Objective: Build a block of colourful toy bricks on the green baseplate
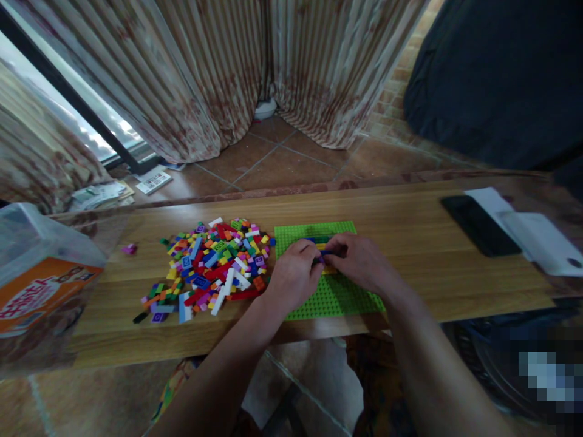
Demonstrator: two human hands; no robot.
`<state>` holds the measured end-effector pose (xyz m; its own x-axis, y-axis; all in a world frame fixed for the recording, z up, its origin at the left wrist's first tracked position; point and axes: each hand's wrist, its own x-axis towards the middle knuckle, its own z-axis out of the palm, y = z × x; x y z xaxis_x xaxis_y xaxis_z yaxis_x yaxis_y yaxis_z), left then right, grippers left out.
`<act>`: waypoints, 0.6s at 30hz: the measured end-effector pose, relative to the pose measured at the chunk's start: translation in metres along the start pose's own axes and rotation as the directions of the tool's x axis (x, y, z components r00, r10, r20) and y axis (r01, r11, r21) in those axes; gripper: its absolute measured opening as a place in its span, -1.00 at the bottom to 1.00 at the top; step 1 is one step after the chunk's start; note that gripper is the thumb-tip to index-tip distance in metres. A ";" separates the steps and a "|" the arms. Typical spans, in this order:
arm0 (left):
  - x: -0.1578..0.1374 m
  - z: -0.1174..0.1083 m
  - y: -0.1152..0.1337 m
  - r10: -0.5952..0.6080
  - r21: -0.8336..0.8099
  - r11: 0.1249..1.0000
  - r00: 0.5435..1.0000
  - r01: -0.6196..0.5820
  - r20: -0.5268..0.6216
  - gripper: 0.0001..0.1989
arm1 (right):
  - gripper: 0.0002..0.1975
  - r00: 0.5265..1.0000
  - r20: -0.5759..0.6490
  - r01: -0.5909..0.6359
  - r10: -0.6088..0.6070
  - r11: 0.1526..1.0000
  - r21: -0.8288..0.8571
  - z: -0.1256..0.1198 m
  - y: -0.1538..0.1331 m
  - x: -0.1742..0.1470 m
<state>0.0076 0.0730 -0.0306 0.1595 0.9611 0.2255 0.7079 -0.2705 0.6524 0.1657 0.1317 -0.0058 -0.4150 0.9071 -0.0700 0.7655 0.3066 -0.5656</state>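
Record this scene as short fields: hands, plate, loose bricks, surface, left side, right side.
Hands: left hand and right hand close together over the plate, at a small dark brick; exact grip unclear
Plate: green studded baseplate
Loose bricks: multicoloured pile, left of baseplate
Surface: wooden tabletop
Left side: clear tub, orange label
Right side: dark flat object

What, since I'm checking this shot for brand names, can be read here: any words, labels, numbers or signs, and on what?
Nothing reads surely enough to quote.
Orange label on the clear plastic box: large white lettering, slanted, too blurred to read.
White booklet or box by the window: dark print, too small.
Papers beside it: too small.
Bricks: no lettering distinguishable.
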 end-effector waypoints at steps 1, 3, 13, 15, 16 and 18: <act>0.000 0.000 0.000 -0.001 0.003 1.000 1.000 0.001 0.001 -0.94 | -0.92 1.000 0.002 -0.003 0.003 1.000 0.002 0.000 0.000 0.000; 0.000 0.000 0.000 0.000 0.009 1.000 1.000 0.000 0.003 -0.94 | -0.91 1.000 0.003 -0.003 0.003 1.000 0.007 0.000 0.000 0.000; -0.001 0.000 0.000 0.010 0.023 1.000 1.000 -0.010 0.002 -0.91 | -0.93 1.000 0.007 -0.002 0.002 1.000 0.011 0.000 0.000 0.000; -0.001 0.000 0.000 0.007 0.030 1.000 1.000 -0.007 0.000 -0.91 | -0.93 1.000 0.017 -0.003 0.003 1.000 0.014 0.000 0.000 0.000; -0.001 0.000 0.000 0.004 0.034 0.999 1.000 -0.004 -0.003 -0.92 | -0.93 1.000 0.019 -0.004 0.004 1.000 0.012 0.000 0.000 0.001; -0.001 0.001 0.000 0.003 0.041 0.999 1.000 -0.002 -0.015 -0.92 | -0.93 1.000 0.019 0.001 -0.001 1.000 0.007 0.000 -0.001 0.001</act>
<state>0.0080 0.0722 -0.0319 0.1512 0.9593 0.2384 0.7349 -0.2704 0.6219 0.1650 0.1321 -0.0054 -0.4251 0.9012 -0.0846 0.7618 0.3057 -0.5712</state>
